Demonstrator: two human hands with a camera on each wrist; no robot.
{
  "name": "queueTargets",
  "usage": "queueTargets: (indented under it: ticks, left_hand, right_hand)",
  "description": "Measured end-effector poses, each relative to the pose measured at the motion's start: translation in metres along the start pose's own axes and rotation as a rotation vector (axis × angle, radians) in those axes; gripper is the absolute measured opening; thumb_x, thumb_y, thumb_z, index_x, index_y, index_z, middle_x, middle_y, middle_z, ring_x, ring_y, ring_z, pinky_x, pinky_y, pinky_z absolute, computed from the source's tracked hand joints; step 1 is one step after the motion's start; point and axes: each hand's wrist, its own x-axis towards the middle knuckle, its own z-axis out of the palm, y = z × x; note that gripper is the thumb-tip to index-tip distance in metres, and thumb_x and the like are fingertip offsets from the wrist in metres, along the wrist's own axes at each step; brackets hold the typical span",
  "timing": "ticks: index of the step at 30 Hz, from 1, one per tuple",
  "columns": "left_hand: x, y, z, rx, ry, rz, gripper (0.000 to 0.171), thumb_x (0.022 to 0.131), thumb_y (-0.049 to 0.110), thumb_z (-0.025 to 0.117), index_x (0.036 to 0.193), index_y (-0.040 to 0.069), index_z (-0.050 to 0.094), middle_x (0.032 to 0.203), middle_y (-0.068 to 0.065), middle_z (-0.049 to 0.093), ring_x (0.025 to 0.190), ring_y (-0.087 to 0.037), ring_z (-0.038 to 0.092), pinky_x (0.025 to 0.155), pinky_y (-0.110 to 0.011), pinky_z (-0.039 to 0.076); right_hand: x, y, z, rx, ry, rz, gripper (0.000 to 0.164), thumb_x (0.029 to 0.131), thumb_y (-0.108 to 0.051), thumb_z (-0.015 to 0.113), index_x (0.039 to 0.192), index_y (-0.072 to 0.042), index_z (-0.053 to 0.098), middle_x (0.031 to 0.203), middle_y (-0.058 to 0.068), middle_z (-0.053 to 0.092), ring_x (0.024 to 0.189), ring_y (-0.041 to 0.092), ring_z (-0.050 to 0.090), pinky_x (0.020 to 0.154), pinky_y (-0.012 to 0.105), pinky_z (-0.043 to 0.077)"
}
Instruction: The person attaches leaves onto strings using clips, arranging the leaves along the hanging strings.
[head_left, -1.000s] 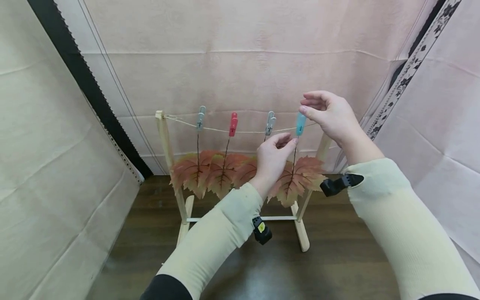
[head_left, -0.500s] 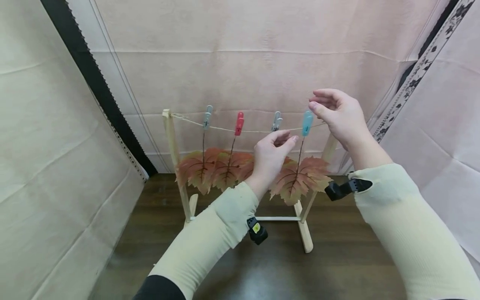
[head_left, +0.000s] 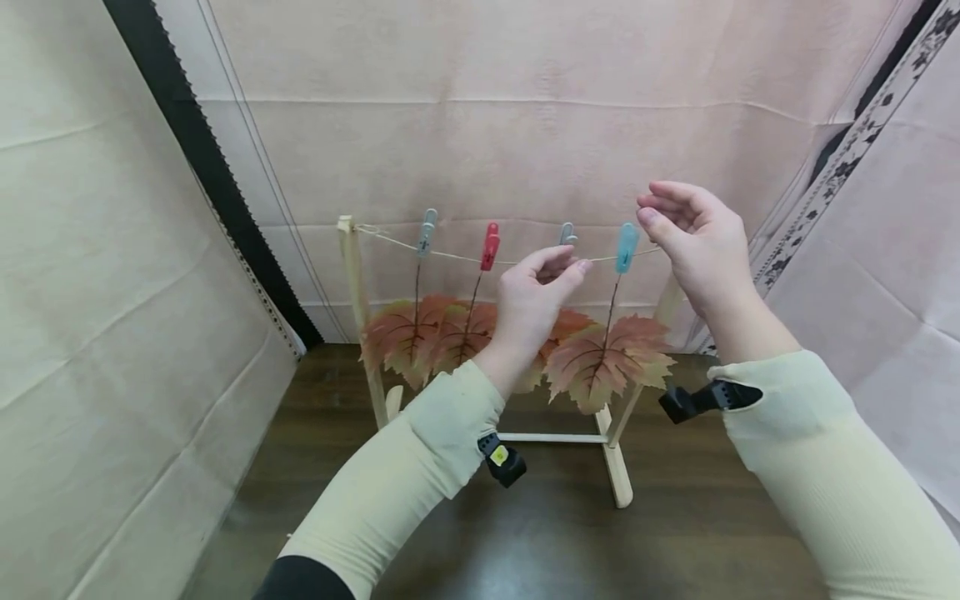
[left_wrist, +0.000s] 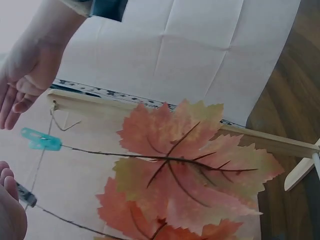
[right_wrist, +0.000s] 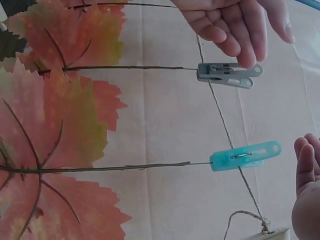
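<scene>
A turquoise clothespin point(head_left: 627, 247) clips the stem of the rightmost autumn leaf point(head_left: 607, 362) to a thin string point(right_wrist: 220, 112). My right hand point(head_left: 701, 246) is just right of that clothespin, apart from it, fingers loosely bent and holding nothing. My left hand point(head_left: 531, 304) is in front of the string, near the grey clothespin point(right_wrist: 227, 74), with thumb and fingers apart and nothing between them. In the head view it partly hides that clothespin and its leaf. Further left, a red clothespin point(head_left: 490, 247) and a grey-blue clothespin point(head_left: 427, 232) hold more leaves.
The string spans a wooden frame with a left post point(head_left: 360, 308), a right foot point(head_left: 617, 475) and a white lower bar point(head_left: 555, 437). It stands on a dark wooden tabletop point(head_left: 600, 550). Pale cloth point(head_left: 525, 150) hangs behind and at both sides.
My right hand has drawn away from the turquoise clothespin to the right. My left hand has moved left, away from the rightmost leaf's stem. The head view has shifted slightly.
</scene>
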Motion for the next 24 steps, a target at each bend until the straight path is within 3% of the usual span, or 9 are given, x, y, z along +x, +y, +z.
queueTargets:
  ticks: [12, 22, 24]
  left_hand:
    - [-0.003, 0.004, -0.021, 0.034, -0.009, 0.019, 0.028, 0.083, 0.017, 0.072, 0.108, 0.004, 0.069, 0.095, -0.001, 0.070, 0.087, -0.009, 0.064, 0.073, -0.026, 0.052]
    - [0.000, 0.008, -0.050, 0.108, -0.080, 0.011, 0.033, 0.084, 0.018, 0.071, 0.115, 0.006, 0.066, 0.105, -0.004, 0.068, 0.094, -0.011, 0.063, 0.081, -0.024, 0.049]
    - [0.000, 0.009, -0.057, 0.132, -0.102, 0.024, 0.035, 0.085, 0.018, 0.070, 0.118, 0.006, 0.064, 0.109, -0.005, 0.067, 0.098, -0.012, 0.062, 0.084, -0.024, 0.048]
  right_hand:
    - [-0.015, 0.008, 0.002, 0.087, -0.020, -0.015, 0.037, 0.087, -0.013, 0.068, 0.122, -0.006, 0.059, 0.109, 0.000, 0.065, 0.101, 0.011, 0.059, 0.081, 0.016, 0.046]
    - [-0.033, 0.019, 0.004, 0.222, -0.025, -0.075, 0.031, 0.087, -0.001, 0.065, 0.117, -0.003, 0.061, 0.104, 0.000, 0.067, 0.097, 0.010, 0.062, 0.082, 0.017, 0.047]
    - [-0.038, 0.022, 0.004, 0.194, -0.040, -0.091, 0.032, 0.087, -0.001, 0.064, 0.119, -0.001, 0.060, 0.105, -0.001, 0.067, 0.098, 0.009, 0.062, 0.082, 0.016, 0.046]
